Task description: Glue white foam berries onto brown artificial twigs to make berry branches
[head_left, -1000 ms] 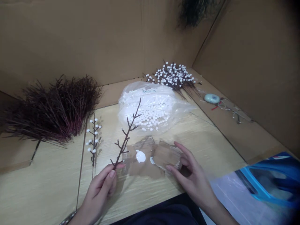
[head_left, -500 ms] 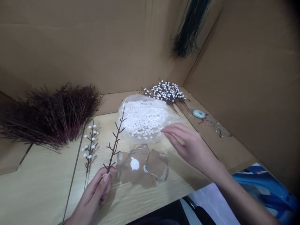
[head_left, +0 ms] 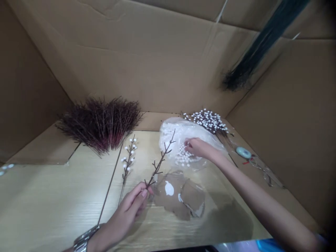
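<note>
My left hand (head_left: 135, 201) pinches the lower end of a bare brown artificial twig (head_left: 160, 161), which leans up and to the right with short side stubs. My right hand (head_left: 198, 147) is in the opening of a clear plastic bag (head_left: 168, 130) with its fingers bent down at the white foam berries (head_left: 183, 157). The fingertips are drawn together, and what is between them is hidden. Left of the held twig, a twig with white berries (head_left: 128, 159) lies on the table. A piece of cardboard (head_left: 173, 206) carrying a blob of white glue (head_left: 169, 188) lies below the bag.
A thick bundle of bare dark twigs (head_left: 102, 122) lies at the back left. Berried twigs (head_left: 207, 120) are heaped behind the bag. A pale blue oval object (head_left: 243, 152) rests on the right. Dark strands (head_left: 259, 52) hang at upper right. Cardboard walls (head_left: 157, 70) enclose the table.
My right hand has gone from the bag's right edge in among the white berries. My left hand still holds the bare twig. The whole view has shifted, with the table contents now further right.
</note>
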Available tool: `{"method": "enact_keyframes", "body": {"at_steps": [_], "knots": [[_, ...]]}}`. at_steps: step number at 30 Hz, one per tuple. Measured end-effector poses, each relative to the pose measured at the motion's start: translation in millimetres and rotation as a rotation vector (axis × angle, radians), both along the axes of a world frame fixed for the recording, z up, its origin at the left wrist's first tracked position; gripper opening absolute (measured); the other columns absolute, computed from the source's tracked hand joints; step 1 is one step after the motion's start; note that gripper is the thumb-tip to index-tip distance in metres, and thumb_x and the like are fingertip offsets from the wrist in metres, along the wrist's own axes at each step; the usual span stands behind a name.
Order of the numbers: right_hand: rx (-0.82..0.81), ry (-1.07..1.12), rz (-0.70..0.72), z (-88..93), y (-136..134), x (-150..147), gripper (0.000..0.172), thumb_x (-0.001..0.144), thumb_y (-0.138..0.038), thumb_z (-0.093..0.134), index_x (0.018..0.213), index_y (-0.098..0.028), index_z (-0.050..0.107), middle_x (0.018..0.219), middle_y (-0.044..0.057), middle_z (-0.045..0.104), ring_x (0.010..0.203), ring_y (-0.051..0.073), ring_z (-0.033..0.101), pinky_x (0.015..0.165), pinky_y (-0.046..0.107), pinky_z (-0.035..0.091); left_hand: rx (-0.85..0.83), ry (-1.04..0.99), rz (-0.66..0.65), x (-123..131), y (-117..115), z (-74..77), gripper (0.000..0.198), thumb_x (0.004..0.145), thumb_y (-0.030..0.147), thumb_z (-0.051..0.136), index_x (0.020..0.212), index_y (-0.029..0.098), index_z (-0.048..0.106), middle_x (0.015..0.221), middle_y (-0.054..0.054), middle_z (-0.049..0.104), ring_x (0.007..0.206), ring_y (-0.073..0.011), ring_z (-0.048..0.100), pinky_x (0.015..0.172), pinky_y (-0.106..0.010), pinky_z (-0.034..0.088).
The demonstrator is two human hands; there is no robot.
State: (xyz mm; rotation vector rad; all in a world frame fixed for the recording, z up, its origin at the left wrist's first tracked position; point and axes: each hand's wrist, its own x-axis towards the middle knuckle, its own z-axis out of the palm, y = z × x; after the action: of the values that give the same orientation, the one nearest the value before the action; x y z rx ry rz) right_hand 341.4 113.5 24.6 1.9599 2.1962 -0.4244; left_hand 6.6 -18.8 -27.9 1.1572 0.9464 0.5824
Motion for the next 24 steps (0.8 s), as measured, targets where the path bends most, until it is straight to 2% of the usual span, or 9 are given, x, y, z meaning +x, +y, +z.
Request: {"method": "enact_keyframes", "body": {"at_steps": [8,13,15,20,24], "knots": [[-0.075,-0.017,0.037,-11.8,15,3,0.028,0.100,-0.036,0.062,0.120,-0.018,0.065,0.123,0.009,0.067,0.102,0.021,0.068,0.089,0.041,0.059,0.110,-0.022,0.039,3,1,-5.7,0.039,0.104,0.055,0.044,0.103,0.021,0.062,0.064,0.008,0.033,0.056,-0.0121,0.029,0.051,-0.025,0.024],[-0.035,-0.024,0.075,-17.1,12,5,0.028,0.099,-0.037,0.062,0.119,-0.018,0.065,0.121,0.009,0.067,0.103,0.021,0.068,0.089,0.042,0.058,0.131,-0.019,0.062,0,2,-4.0,0.039,0.104,0.055,0.043,0.098,0.020,0.062,0.063,0.009,0.031,0.055,-0.0115,0.028,0.050,-0.024,0.024],[-0.004,-0.015,0.083,-17.6,8,6,0.025,0.098,-0.037,0.063,0.113,-0.016,0.067,0.115,0.007,0.069,0.099,0.020,0.068,0.088,0.041,0.058,0.150,-0.004,0.085,0,2,-1.9,0.039,0.105,0.054,0.043,0.100,0.021,0.062,0.063,0.009,0.033,0.055,-0.0116,0.029,0.051,-0.024,0.026],[0.117,0.070,0.061,-9.6,0,9,0.013,0.090,-0.023,0.064,0.080,-0.017,0.071,0.083,0.005,0.074,0.078,0.019,0.069,0.075,0.031,0.052,0.174,-0.037,0.135,2,3,-3.0,0.036,0.105,0.051,0.044,0.102,0.021,0.062,0.060,0.010,0.034,0.052,-0.0109,0.029,0.049,-0.023,0.026],[0.273,0.151,0.002,6.9,-19,11,0.014,0.087,-0.020,0.057,0.086,-0.019,0.071,0.084,0.006,0.074,0.078,0.021,0.068,0.071,0.030,0.047,0.115,-0.085,0.159,4,4,-7.1,0.035,0.103,0.052,0.049,0.099,0.020,0.062,0.057,0.011,0.032,0.049,-0.0098,0.025,0.045,-0.022,0.021]]}}
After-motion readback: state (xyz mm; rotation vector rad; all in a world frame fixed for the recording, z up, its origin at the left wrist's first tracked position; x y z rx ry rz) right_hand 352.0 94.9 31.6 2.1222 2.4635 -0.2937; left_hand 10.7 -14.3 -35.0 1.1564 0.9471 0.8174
